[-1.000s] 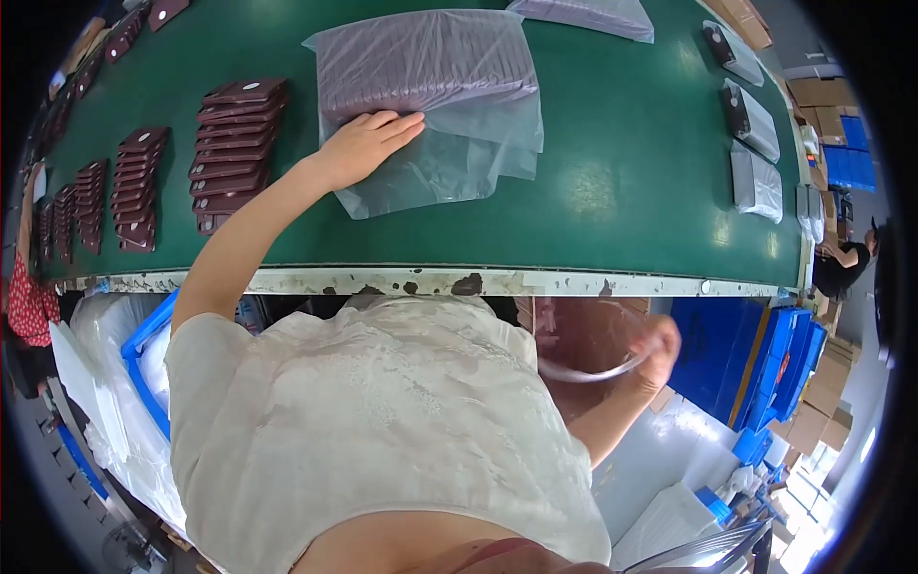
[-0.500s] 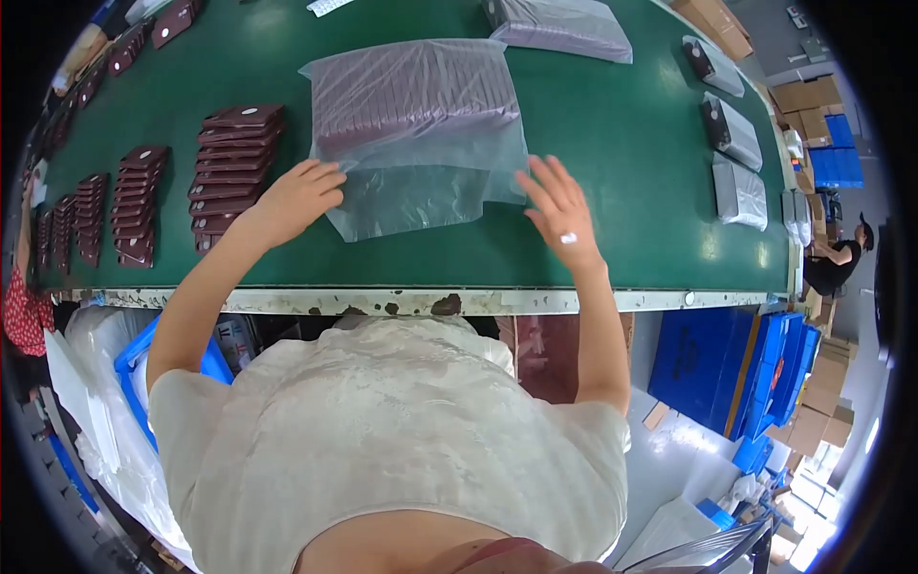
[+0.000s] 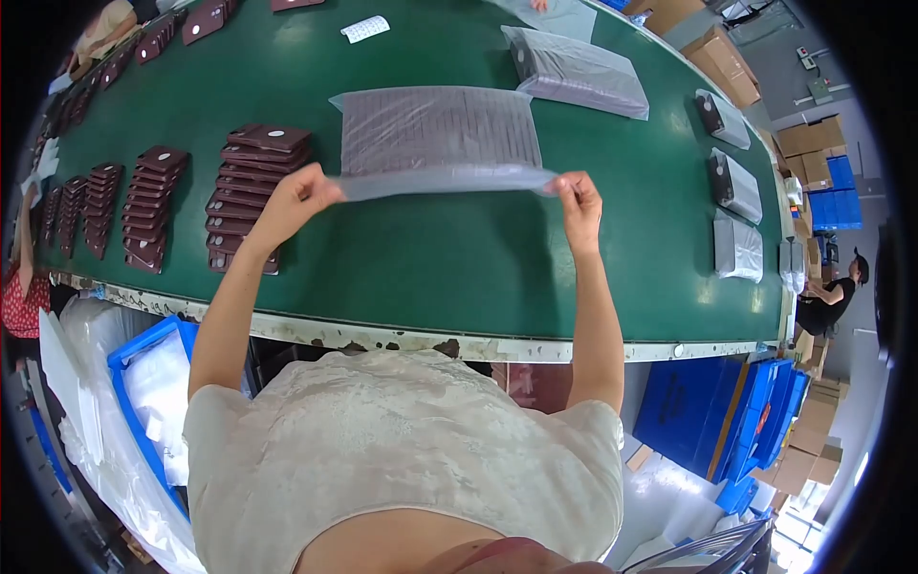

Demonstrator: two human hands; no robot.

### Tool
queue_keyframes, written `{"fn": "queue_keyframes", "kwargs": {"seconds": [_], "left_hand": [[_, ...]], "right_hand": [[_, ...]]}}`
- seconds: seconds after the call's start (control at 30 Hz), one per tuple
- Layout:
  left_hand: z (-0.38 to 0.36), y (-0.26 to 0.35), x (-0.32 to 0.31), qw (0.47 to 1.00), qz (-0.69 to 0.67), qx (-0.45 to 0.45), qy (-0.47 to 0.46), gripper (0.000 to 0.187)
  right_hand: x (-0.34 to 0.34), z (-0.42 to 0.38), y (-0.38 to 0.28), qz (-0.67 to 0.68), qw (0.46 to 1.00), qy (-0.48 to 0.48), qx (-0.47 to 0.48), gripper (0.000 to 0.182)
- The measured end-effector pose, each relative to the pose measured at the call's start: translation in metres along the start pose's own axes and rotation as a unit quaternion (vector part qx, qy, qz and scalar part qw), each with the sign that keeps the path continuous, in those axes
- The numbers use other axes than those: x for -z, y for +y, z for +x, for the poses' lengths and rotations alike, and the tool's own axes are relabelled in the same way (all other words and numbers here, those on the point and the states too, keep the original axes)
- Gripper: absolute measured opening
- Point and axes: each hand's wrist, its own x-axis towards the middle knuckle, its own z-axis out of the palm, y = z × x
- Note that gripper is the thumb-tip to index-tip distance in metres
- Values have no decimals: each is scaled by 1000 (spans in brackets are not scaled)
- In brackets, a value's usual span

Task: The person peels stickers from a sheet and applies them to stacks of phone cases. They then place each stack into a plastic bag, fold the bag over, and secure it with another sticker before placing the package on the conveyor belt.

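The green bench (image 3: pixel 449 258) runs wide before you. Your left hand (image 3: pixel 298 196) and right hand (image 3: pixel 577 196) each pinch one corner of the plastic bag (image 3: pixel 438 134), whose open flap stretches sideways between them, toward the bench's near edge.

My left hand (image 3: pixel 298 199) and right hand (image 3: pixel 578 200) pinch the open end of the filled plastic bag (image 3: pixel 438 139), stretched above the green table (image 3: pixel 430 258).

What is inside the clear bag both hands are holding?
The bag holds a packed row of dark maroon flat pieces, seen through the film. Left hand and right hand pinch its open edge. Their count and undersides are hidden.
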Motion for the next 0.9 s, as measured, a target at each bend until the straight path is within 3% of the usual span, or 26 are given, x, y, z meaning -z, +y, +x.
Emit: {"fn": "queue_keyframes", "kwargs": {"seconds": [0.07, 0.13, 0.23, 0.27, 0.33, 0.4, 0.5, 0.53, 0.57, 0.6, 0.63, 0.77, 0.83, 0.9], "left_hand": [[19, -20, -2, 981, -140, -46, 124, 28], [40, -32, -2, 975, -141, -32, 168, 28], [68, -49, -6, 956, -146, -5, 253, 28], [75, -55, -11, 959, -53, 18, 277, 27], [86, -65, -19, 938, 132, 65, 314, 27], [95, -72, -19, 940, 113, 74, 314, 24], [90, -77, -28, 943, 74, 99, 309, 20], [79, -74, -28, 940, 157, 44, 300, 21], [67, -68, -27, 928, 238, -12, 287, 24], [59, -57, -28, 906, 317, -71, 272, 29], [54, -45, -29, 907, 315, -76, 270, 29], [20, 39, -43, 885, 306, -94, 338, 31], [11, 81, -70, 959, 161, -132, 194, 20], [6, 91, -102, 987, 24, -91, 133, 14]], "right_hand": [[-11, 27, -3, 4, 998, 58, 19, 21], [-19, 50, 1, 8, 996, 85, 31, 24], [-22, 75, 24, -35, 991, 77, -103, 24], [-21, 78, 29, -36, 991, 75, -101, 24], [-20, 82, 42, -6, 978, 55, -200, 21], [-22, 84, 55, 7, 967, 48, -251, 19], [-18, 81, 74, -285, 951, 64, -101, 10], [-18, 78, 67, -287, 950, 65, -101, 10], [-23, 71, 46, -404, 908, 111, 0, 8], [-30, 64, 20, -511, 840, 157, 100, 8], [-36, 59, -4, -604, 747, 197, 196, 9], [-86, 30, -68, -590, 765, 122, 227, 11], [-117, 18, -77, -561, 786, 21, 260, 10], [-138, 12, -79, -551, 789, 6, 273, 13]]}}
